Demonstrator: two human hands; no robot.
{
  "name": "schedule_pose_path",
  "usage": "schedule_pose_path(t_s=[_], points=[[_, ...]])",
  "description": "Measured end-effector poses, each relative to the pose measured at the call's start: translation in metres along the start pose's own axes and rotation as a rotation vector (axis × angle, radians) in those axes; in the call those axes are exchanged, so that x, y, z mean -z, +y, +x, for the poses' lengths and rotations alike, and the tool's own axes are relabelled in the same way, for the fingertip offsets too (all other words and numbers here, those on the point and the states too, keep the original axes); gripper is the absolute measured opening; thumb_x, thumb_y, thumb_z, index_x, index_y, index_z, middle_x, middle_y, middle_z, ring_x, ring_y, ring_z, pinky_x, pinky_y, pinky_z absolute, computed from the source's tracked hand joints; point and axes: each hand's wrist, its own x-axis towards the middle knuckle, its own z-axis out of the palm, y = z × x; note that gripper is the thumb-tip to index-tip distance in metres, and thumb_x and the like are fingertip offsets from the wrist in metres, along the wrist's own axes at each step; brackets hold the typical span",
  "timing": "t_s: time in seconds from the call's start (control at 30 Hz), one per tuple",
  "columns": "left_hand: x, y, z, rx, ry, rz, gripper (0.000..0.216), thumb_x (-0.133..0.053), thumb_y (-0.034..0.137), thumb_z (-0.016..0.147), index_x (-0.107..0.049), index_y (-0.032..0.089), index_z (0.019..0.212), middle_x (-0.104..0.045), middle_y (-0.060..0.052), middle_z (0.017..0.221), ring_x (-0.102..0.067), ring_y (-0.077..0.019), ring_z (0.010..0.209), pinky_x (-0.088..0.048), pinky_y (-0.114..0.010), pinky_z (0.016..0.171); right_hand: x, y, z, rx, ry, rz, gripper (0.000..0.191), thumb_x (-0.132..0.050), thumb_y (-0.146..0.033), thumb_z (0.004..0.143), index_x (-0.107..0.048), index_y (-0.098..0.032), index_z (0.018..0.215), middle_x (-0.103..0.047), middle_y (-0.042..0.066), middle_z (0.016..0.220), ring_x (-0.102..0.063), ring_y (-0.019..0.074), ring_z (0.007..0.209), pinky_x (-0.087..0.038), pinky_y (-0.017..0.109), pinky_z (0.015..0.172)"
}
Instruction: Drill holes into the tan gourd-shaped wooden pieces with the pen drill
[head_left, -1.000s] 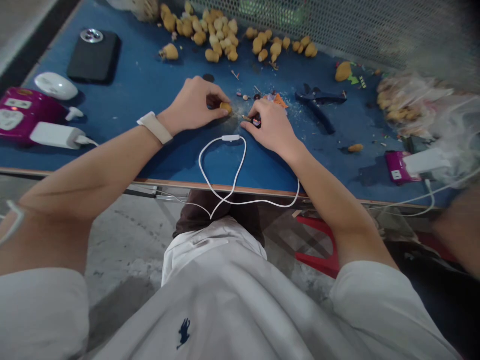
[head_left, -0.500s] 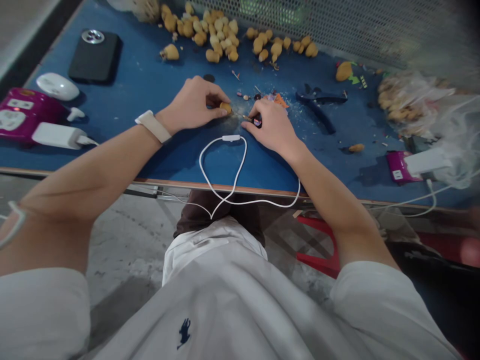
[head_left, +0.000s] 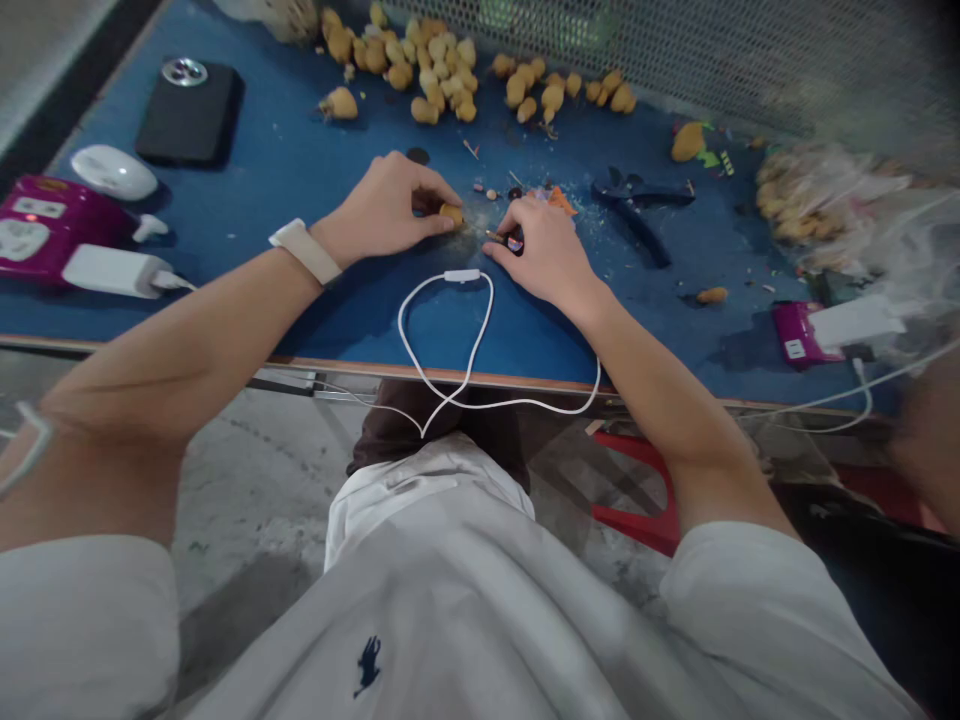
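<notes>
Blue table [head_left: 262, 170] carries, at its middle, well clear of the nut pile [head_left: 405, 70] along the far edge, the left hand [head_left: 386, 205] pinching a yellow nut [head_left: 451, 214] steady for the right hand [head_left: 544, 245], just apart, gripping a small tool [head_left: 501, 238] angled toward it.

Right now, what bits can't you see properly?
All in the head view:
- Small tool: mostly hidden by the right hand.
- Yellow lump: partly hidden by the left hand.
- Lumps in the plastic bag: blurred by the bag.
- Pale bundle: cut off by the top edge.
</notes>
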Motion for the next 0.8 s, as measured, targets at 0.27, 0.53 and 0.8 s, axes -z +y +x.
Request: schedule_pose_path(t_s=[0.27, 0.53, 0.8], points=[[0.002, 0.003, 0.001, -0.004, -0.045, 0.001, 0.081, -0.080, 0.089, 0.099, -0.099, 0.023, 0.142, -0.096, -0.011, 0.141, -0.087, -0.0387, 0.124, -0.074, -0.061, 0.131, 0.003, -0.005, -0.002, 0.001, -0.004, -0.022, 0.034, -0.094, -0.061, 0.115, -0.073, -0.034, 0.112, -0.082, 0.015, 0.128, -0.078, 0.0494, 0.139, -0.064, 0.079, 0.132], [0.000, -0.009, 0.005, 0.012, -0.032, 0.060, 0.082, -0.079, 0.093, 0.107, -0.097, 0.022, 0.144, -0.097, -0.011, 0.137, -0.080, -0.0337, 0.115, -0.073, -0.058, 0.124, 0.008, -0.004, -0.002, -0.002, -0.009, -0.018, 0.038, -0.093, -0.067, 0.114, -0.074, -0.035, 0.112, -0.083, 0.015, 0.124, -0.078, 0.0496, 0.134, -0.065, 0.078, 0.128], [0.001, -0.016, 0.006, 0.013, 0.011, 0.075, 0.072, -0.086, 0.090, 0.105, -0.098, 0.026, 0.135, -0.097, -0.006, 0.127, -0.074, -0.0290, 0.103, -0.075, -0.053, 0.116, 0.007, -0.004, -0.002, -0.005, -0.046, -0.025, 0.035, -0.095, -0.062, 0.114, -0.074, -0.033, 0.114, -0.082, 0.016, 0.130, -0.078, 0.0511, 0.137, -0.063, 0.081, 0.129]])
